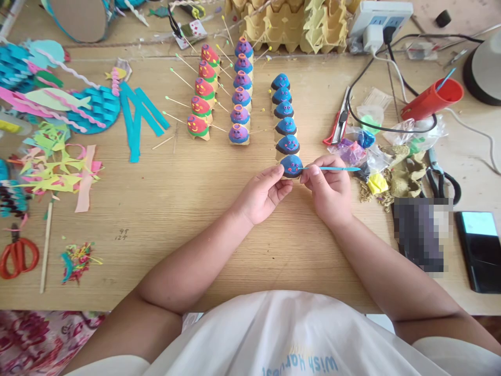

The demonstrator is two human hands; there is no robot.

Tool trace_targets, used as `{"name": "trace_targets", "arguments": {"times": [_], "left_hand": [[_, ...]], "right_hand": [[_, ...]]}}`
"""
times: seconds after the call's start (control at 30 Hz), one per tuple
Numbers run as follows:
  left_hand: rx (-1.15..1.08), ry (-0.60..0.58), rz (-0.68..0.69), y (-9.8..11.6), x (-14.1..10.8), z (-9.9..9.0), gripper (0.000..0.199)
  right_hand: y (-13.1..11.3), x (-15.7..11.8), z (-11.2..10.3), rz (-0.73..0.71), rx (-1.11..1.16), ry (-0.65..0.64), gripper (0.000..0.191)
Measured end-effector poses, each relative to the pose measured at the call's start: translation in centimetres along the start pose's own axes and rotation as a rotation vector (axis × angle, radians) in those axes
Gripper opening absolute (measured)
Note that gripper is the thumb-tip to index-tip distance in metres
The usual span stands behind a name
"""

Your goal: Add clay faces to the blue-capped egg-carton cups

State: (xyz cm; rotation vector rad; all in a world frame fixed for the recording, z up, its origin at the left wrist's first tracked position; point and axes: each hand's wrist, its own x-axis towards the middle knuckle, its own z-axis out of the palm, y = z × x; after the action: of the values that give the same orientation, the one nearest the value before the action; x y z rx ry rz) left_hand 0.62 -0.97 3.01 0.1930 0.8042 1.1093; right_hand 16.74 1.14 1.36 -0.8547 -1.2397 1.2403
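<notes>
A row of several blue clay-covered egg-carton cups with small faces runs away from me; the nearest blue cup (290, 165) has a red dot on its cheek. My left hand (266, 194) holds this cup from its left side, thumb at its edge and fingers curled beneath. In my right hand (329, 190) a thin blue tool (340, 168) is pinched, lying level, its narrow tip touching the face's right side and its wider end pointing right. Left of them stand a row of purple-and-blue cups (239, 133) and a row of red-and-green cups (198, 125) with pins.
Right: a red cutter (340, 122), clay bags (378, 183), black-handled scissors (442, 183), a red cup (434, 99), a phone (479, 256) and cables. Left: paper scraps (58, 169), blue strips (135, 122), orange-handled scissors (19, 256). Egg cartons (285, 23) lie at the back.
</notes>
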Motion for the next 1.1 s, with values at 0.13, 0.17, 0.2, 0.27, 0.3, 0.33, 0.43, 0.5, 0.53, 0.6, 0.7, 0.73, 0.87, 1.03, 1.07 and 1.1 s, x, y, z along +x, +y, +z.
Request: {"name": "trace_targets", "arguments": {"times": [0.13, 0.17, 0.2, 0.27, 0.3, 0.33, 0.43, 0.5, 0.53, 0.6, 0.7, 0.73, 0.87, 1.03, 1.07, 1.1], "left_hand": [[-0.017, -0.013, 0.004, 0.0, 0.0, 0.0, 0.019], [-0.016, -0.013, 0.004, 0.0, 0.0, 0.0, 0.019], [-0.011, -0.01, 0.002, 0.0, 0.0, 0.0, 0.019], [0.001, 0.001, -0.004, 0.1, 0.0, 0.1, 0.019], [0.004, 0.007, -0.007, 0.1, 0.0, 0.1, 0.019], [0.005, 0.011, -0.008, 0.1, 0.0, 0.1, 0.019], [0.001, 0.013, -0.005, 0.0, 0.0, 0.1, 0.018], [0.003, 0.012, 0.002, 0.0, 0.0, 0.1, 0.018], [0.008, 0.015, 0.008, -0.1, 0.0, 0.1, 0.019], [0.02, 0.028, 0.025, -0.1, -0.1, 0.3, 0.019], [0.041, 0.062, 0.064, -0.1, -0.3, 0.5, 0.017], [0.05, 0.073, 0.082, 0.0, -0.3, 0.5, 0.016], [0.113, 0.09, 0.188, -0.2, -0.3, 0.1, 0.027], [0.392, 0.076, 0.395, -0.9, 0.2, -0.6, 0.065], [0.458, 0.06, 0.415, -1.0, 0.3, -0.7, 0.068], [0.504, 0.047, 0.427, -1.1, 0.4, -0.8, 0.069]], "right_hand": [[0.0, 0.0, 0.0, 0.004, -0.001, -0.003, 0.036], [0.0, 0.0, 0.0, 0.011, -0.005, 0.0, 0.037], [0.0, 0.0, 0.0, 0.02, -0.009, 0.003, 0.037], [-0.1, -0.1, 0.0, 0.04, -0.013, 0.01, 0.039], [-0.2, -0.1, 0.0, 0.048, -0.012, 0.014, 0.039], [-0.2, -0.1, 0.0, 0.054, -0.006, 0.023, 0.039], [-0.4, 0.0, 0.2, 0.069, 0.037, 0.071, 0.041], [-0.6, 0.2, 0.3, 0.088, 0.075, 0.106, 0.042], [-0.8, 0.4, 0.4, 0.099, 0.091, 0.121, 0.043], [-1.0, 0.6, 0.4, 0.116, 0.115, 0.142, 0.044], [-1.1, 0.8, 0.5, 0.122, 0.148, 0.148, 0.043], [-1.2, 0.8, 0.5, 0.123, 0.16, 0.147, 0.042], [-1.2, 0.9, 0.5, 0.127, 0.2, 0.157, 0.041], [-1.0, 1.1, 0.3, 0.138, 0.191, 0.183, 0.045], [-0.9, 1.1, 0.2, 0.136, 0.188, 0.183, 0.045], [-0.9, 1.1, 0.2, 0.131, 0.187, 0.183, 0.044]]}}
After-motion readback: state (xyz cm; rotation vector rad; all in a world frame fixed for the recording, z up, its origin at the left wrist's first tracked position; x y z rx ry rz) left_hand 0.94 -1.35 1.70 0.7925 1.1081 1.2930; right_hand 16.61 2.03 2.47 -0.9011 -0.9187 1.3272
